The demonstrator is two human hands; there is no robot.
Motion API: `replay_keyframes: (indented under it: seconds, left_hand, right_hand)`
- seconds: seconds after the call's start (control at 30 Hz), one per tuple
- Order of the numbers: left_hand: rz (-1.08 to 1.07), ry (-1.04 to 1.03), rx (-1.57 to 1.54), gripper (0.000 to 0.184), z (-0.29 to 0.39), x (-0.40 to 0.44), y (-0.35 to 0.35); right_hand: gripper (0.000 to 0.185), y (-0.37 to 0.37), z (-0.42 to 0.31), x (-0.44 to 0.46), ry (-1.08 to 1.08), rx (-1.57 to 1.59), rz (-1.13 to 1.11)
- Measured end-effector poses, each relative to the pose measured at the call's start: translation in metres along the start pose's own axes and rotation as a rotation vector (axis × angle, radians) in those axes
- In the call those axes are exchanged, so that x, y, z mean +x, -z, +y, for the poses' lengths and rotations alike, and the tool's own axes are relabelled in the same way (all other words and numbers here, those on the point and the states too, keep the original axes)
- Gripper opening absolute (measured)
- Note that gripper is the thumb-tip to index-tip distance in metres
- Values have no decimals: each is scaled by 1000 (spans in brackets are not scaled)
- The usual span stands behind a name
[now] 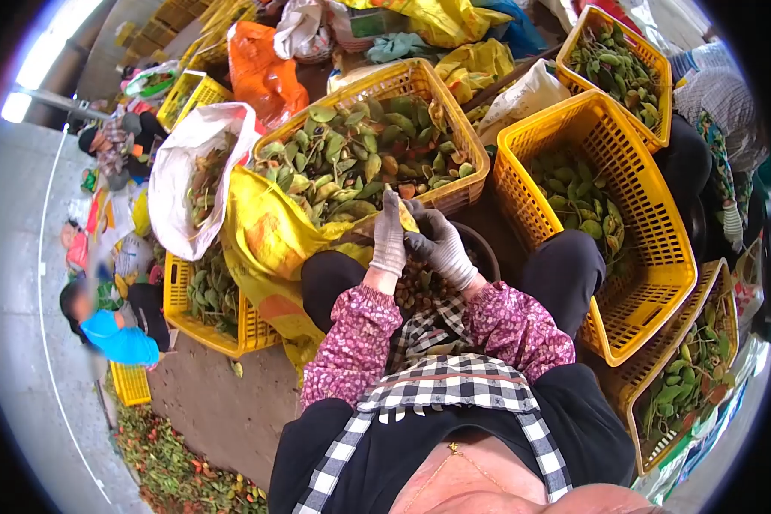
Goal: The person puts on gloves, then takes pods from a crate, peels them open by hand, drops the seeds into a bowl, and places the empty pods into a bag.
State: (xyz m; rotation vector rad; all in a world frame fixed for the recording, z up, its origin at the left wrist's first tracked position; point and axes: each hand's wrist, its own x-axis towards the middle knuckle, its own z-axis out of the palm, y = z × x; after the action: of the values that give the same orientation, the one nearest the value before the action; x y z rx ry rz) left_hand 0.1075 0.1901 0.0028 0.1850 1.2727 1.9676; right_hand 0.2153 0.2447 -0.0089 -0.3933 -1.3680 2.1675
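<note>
My left hand (389,236) wears a pale grey glove, its fingers close together and pointing up. My right hand (444,246), in a grey glove with darker fingers, is bent inward and meets it. Both are closed around something small that the fingers hide. Just below them a dark round tub (481,248) stands between my knees, with small brown nut-like pieces (415,287) in it. Beyond my fingertips is a yellow crate (461,128) heaped with green and brownish pods (360,146). A yellow plastic bag (265,227) drapes over its near left corner.
To the right stand a deep yellow crate (651,257), partly filled with pods, and another crate (647,73) behind it. A white sack (167,188) and a low crate (253,334) are on the left. A person in blue (120,334) sits farther left. Husks (180,454) lie piled at lower left.
</note>
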Motion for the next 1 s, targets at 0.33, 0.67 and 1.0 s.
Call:
replay_keyframes:
  seconds: [0.33,0.67,1.0]
  left_hand:
    - [-70,-140,-218,70,-15,-62,-12]
    - [198,-74,-240,37,-56,-58,35]
    - [206,-217,209,19,-48,-21,44]
  right_hand:
    - [20,-6,13,-28,-10,-9,209]
    - [27,-10,46,-49,-8,-489,185]
    - [29,-15,81,7,-309,-24,204]
